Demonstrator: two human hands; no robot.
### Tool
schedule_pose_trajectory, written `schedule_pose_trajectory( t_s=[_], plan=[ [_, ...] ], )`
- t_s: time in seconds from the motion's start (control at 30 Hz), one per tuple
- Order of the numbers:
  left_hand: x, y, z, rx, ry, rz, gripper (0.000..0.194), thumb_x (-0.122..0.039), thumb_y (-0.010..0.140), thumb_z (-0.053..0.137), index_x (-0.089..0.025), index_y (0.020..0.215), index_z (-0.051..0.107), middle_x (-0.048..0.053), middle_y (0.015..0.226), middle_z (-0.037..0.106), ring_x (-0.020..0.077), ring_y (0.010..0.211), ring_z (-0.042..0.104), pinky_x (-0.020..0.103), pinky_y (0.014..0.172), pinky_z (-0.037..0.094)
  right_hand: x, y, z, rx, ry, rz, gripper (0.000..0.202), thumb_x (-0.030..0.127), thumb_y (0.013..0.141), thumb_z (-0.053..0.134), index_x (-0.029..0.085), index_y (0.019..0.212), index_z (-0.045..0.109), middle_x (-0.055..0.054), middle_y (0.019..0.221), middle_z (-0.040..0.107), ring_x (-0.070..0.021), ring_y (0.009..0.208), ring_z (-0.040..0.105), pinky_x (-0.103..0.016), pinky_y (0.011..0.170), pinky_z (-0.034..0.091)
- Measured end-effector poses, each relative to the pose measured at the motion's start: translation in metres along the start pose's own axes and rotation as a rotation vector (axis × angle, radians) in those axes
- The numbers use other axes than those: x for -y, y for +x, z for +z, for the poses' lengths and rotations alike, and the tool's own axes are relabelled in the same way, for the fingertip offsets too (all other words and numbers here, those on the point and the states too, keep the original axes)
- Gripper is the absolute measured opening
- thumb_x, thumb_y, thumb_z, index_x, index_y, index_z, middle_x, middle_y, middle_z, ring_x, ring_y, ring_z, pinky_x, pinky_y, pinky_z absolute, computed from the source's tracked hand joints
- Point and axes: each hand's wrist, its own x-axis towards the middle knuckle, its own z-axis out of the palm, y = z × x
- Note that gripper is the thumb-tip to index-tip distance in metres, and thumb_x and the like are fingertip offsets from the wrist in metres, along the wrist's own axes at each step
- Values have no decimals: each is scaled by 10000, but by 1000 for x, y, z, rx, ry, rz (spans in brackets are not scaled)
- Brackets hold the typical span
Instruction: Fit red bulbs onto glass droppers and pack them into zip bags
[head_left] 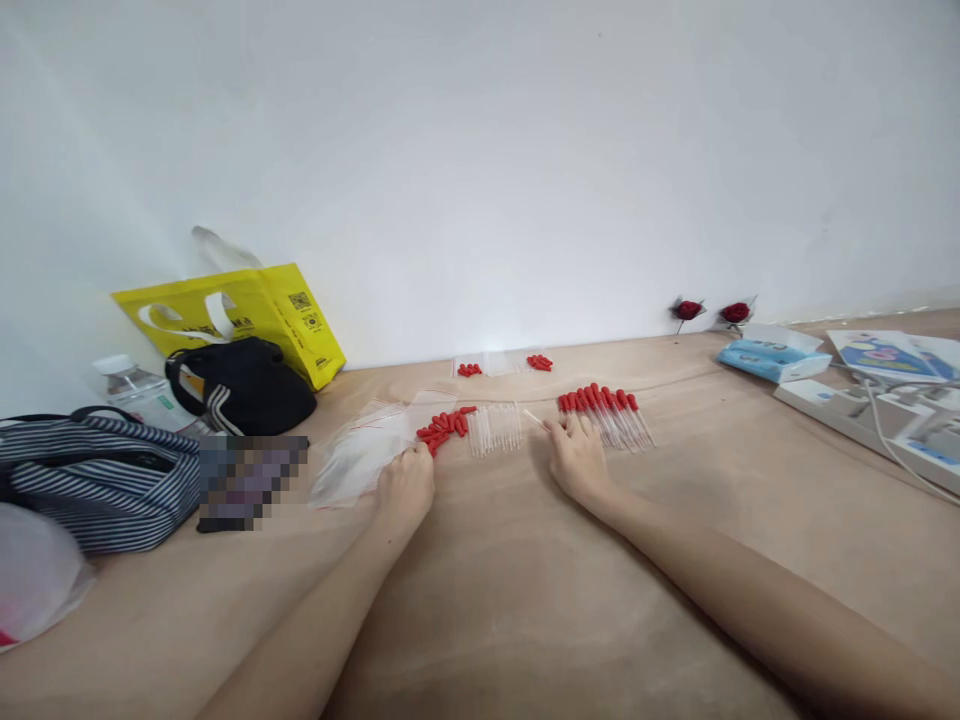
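Note:
My left hand point(407, 482) is closed at the near edge of a pile of red rubber dropper bulbs point(444, 428), its fingertips on one of the bulbs. Between the fingers of my right hand point(581, 460) is a thin clear glass dropper tube point(534, 416), tilted up to the left. A row of bare glass tubes point(495, 428) lies between the two hands. Just beyond and beside my right hand, droppers with red bulbs fitted point(600, 400) lie side by side, glass ends toward me. My right hand partly covers the leftmost ones.
Clear zip bags point(352, 455) lie left of my left hand. Farther back, another clear bag point(495, 363) has red bulbs at both ends. A striped bag point(112, 480), black cap point(251, 385) and yellow bag point(307, 330) stand left; tissues point(772, 357) and a power strip point(840, 415) lie right.

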Motion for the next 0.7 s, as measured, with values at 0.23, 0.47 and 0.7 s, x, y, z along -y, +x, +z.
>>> schedule_pose_trajectory(
  t_s=[0.23, 0.47, 0.7],
  plan=[
    [-20, -16, -5, -67, -202, 191, 127, -135, 742, 447, -140, 852, 511, 95, 811, 616, 248, 753, 604, 326, 633, 447, -46, -36, -20, -40, 171, -207, 210, 199, 832, 387, 169, 853, 594, -84, 866, 548, -202, 811, 446, -320, 707, 316],
    [-47, -19, 21, -196, -663, 519, 167, -129, 747, 474, -153, 883, 567, 48, 822, 556, 171, 761, 551, 273, 688, 444, -43, -37, -25, 53, 374, -295, 159, 215, 853, 402, 184, 836, 557, -44, 847, 567, -146, 786, 519, -310, 741, 336],
    [-53, -16, 27, -147, -787, 522, 184, -248, 805, 503, -190, 875, 663, 31, 786, 510, 143, 696, 530, 259, 645, 440, -38, -36, -21, 91, 436, -285, 193, 197, 865, 381, 167, 850, 571, -55, 809, 571, -153, 775, 512, -319, 730, 341]
  ],
)
